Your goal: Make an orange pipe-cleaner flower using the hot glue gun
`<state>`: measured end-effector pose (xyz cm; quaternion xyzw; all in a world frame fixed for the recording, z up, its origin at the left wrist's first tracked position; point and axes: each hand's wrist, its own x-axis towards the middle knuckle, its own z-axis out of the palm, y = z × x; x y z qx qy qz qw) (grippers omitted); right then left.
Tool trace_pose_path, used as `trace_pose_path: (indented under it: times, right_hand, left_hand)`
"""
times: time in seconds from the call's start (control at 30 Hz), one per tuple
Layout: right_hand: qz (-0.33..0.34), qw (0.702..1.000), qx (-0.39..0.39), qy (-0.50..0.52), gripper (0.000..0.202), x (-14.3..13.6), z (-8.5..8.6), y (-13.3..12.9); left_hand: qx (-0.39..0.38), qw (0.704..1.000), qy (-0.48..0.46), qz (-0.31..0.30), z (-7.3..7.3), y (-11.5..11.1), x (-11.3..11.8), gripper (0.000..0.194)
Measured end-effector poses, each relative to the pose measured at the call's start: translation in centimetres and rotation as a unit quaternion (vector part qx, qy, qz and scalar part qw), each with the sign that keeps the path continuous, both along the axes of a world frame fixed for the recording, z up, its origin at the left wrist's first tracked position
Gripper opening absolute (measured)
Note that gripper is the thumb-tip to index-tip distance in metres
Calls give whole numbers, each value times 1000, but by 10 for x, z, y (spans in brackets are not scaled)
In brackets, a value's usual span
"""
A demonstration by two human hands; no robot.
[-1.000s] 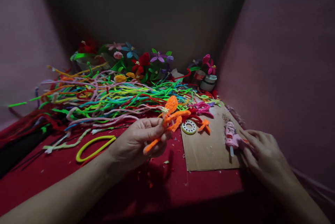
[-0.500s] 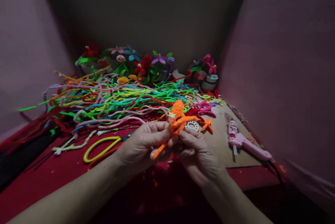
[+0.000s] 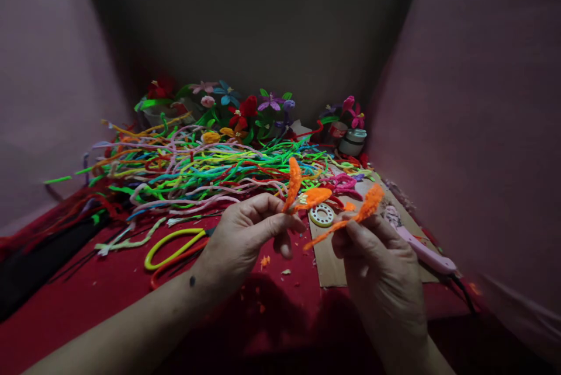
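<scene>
My left hand [image 3: 258, 229] pinches an orange pipe-cleaner flower [image 3: 312, 198] with two petals and small pale stamens at its base. One petal points up, the other out to the right. Between the fingertips of my right hand [image 3: 381, 252] is a separate orange pipe-cleaner petal [image 3: 369, 202], its thin tail stretching left toward my left hand. A gap shows between the two pieces. Behind that gap lies a white ring with holes around it [image 3: 322, 215], on the edge of a cardboard sheet [image 3: 331, 264].
Yellow-and-red-handled scissors [image 3: 175, 243] lie left of my left wrist. A pink glue gun [image 3: 425, 251] rests at right, partly behind my right hand. A heap of coloured pipe cleaners [image 3: 210, 173] spreads across the red cloth [image 3: 280, 328]. Finished flowers [image 3: 239, 115] and a jar [image 3: 353, 142] stand behind.
My hands have moved apart from being close together. My right hand has shifted right with one orange petal, while the left keeps the flower with its stamens.
</scene>
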<state>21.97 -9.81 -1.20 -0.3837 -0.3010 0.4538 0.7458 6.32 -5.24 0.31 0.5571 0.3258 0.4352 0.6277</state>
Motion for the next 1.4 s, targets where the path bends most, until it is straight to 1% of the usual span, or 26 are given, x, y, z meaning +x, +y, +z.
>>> trace_pose_path:
  times: [0.07, 0.13, 0.27, 0.37, 0.57, 0.8, 0.9, 1.07, 1.17, 1.27, 1.4]
  right_hand:
    - [-9, 999, 6, -51, 5, -6, -1, -4]
    - [3, 996, 7, -92, 4, -12, -5, -4]
    - [14, 987, 8, -161, 6, -19, -10, 0]
    - [23, 979, 1, -203, 7, -21, -9, 4]
    - [67, 980, -22, -186, 8, -27, -6, 7]
    - [54, 981, -21, -185, 7, -29, -8, 8]
    - [56, 981, -15, -185, 4, -27, -6, 10]
    - [60, 979, -2, -194, 6, -22, -1, 13]
    - [104, 973, -10, -207, 6, -18, 2, 15]
    - [151, 968, -18, -200, 7, -14, 2, 18]
    - [160, 966, -10, -204, 9, -11, 2, 20]
  left_hand:
    - [0, 999, 5, 33, 2, -1, 2, 10]
    - [-11, 999, 1, 53, 3, -1, 4, 9]
    - [-14, 998, -4, 67, 0, 1, 5, 8]
    - [-9, 997, -15, 76, -5, 1, 4, 8]
    - [-50, 995, -66, 55, -14, 1, 5, 11]
    - [-87, 990, -103, 41, -17, 4, 7, 15]
    - [-99, 988, -118, 33, -19, 7, 7, 17]
    - [-100, 988, -115, 16, -25, 9, 5, 17]
    - [-101, 988, -115, 0, -27, 10, 4, 18]
    - [-104, 989, -104, -7, -27, 12, 3, 19]
    - [-119, 988, -96, -9, -25, 11, 3, 20]
